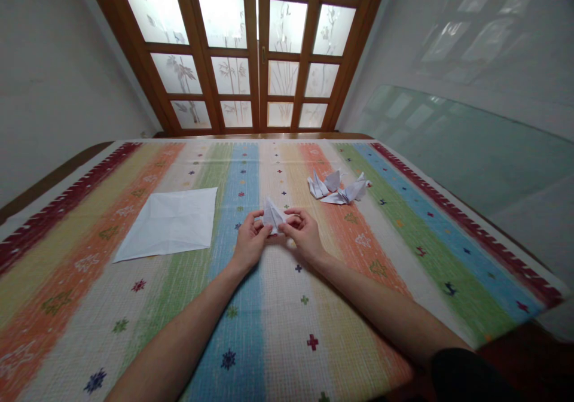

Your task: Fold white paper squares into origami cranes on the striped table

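A small piece of folded white paper (272,214), pointed at the top, is held up between my two hands near the middle of the table. My left hand (252,237) pinches its lower left side between thumb and fingers. On the opposite edge, my right hand (305,233) grips it with thumb and curled fingers. Part of the paper's lower end is hidden by the thumbs. Beyond my right hand lie several folded paper cranes (343,192) in a cluster. To the left rests a flat white sheet of paper (173,222) with faint creases.
A striped, patterned tablecloth (233,336) covers the table. White walls (54,73) stand on both sides, with a glass panel (452,145) leaning along the right one. Wooden doors with frosted panes (257,91) rise behind the table's far edge.
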Tool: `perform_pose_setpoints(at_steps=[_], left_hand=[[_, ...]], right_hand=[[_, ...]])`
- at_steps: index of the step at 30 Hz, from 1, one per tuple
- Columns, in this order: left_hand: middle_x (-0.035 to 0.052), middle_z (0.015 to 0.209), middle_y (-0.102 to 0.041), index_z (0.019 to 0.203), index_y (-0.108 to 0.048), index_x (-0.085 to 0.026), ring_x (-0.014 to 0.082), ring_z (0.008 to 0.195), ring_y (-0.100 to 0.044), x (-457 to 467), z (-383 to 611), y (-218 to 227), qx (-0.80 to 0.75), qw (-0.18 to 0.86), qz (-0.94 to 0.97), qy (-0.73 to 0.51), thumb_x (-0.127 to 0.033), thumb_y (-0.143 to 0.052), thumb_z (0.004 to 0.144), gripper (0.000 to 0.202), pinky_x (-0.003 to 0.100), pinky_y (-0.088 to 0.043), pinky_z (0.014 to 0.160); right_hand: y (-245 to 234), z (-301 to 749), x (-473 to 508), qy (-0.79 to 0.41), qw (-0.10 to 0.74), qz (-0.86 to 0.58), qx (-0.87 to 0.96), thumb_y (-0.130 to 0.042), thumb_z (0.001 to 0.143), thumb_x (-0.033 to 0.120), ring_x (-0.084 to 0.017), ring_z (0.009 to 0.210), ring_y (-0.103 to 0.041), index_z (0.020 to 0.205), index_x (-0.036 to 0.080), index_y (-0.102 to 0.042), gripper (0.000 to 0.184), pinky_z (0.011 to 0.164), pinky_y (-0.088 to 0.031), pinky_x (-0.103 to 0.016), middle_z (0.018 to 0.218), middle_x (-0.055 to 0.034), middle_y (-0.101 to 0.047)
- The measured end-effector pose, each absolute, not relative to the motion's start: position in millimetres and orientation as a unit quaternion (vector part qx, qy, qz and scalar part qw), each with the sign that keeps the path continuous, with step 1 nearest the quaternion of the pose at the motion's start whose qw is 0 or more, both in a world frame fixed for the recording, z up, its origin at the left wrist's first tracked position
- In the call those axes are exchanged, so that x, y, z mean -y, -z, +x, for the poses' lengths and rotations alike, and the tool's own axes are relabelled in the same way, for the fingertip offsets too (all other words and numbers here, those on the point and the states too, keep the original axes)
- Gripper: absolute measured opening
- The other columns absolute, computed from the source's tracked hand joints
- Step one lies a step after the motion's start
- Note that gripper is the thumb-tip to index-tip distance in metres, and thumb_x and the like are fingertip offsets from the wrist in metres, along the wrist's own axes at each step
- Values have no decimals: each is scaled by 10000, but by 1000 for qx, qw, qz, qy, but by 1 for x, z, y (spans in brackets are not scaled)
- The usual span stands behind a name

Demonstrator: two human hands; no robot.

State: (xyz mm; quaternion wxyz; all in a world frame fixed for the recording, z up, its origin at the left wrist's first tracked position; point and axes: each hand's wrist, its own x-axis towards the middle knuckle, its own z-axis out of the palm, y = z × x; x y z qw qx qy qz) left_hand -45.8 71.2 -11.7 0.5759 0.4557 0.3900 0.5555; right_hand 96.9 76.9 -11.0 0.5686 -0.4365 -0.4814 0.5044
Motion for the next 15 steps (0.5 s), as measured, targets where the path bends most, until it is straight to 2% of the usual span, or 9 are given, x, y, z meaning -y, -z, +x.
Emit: perform_pose_setpoints(at_steps=[3, 5, 8, 12, 15], left_hand=[[-10, 725, -665, 1042, -521, -176, 130, 634, -646, -74, -49, 11, -400, 562, 455, -564, -317, -715, 671, 441, 278, -545, 637], [18, 829, -675, 1064, -533, -177, 133, 668, -651, -76, -50, 11, -410, 544, 456, -573, -298, -727, 649, 474, 268, -540, 624], [27, 943, -661, 1020, -542, -181, 101, 603, -627, -77, -51, 12, -437, 510, 445, -592, -268, -746, 615, 461, 248, -518, 581], [3, 719, -650, 807, -603, -150, 117, 580, -610, -74, -51, 12, -458, 495, 505, -539, -296, -676, 702, 193, 244, -486, 600], [18, 662, -648, 761, -641, -148, 144, 628, -606, -71, -52, 9, -449, 478, 555, -511, -392, -593, 794, 251, 262, -479, 641]], right_hand=[[14, 99, -80, -538, 544, -415, 492, -766, 615, 367, -125, 574, -587, 800, 205, -621, 286, 578, -485, -268, 673, 21, -641], [16, 100, -80, -556, 530, -403, 496, -769, 613, 367, -120, 561, -580, 767, 202, -634, 264, 561, -480, -258, 658, 20, -647], [16, 100, -79, -564, 522, -406, 494, -777, 604, 345, -113, 532, -561, 730, 199, -627, 244, 536, -464, -246, 617, 28, -635], [16, 98, -77, -552, 516, -412, 509, -759, 632, 324, -116, 522, -542, 687, 198, -610, 202, 538, -451, -254, 585, 32, -605], [17, 98, -76, -538, 522, -410, 519, -749, 651, 326, -123, 569, -550, 674, 201, -603, 194, 576, -461, -263, 614, 31, -585]])
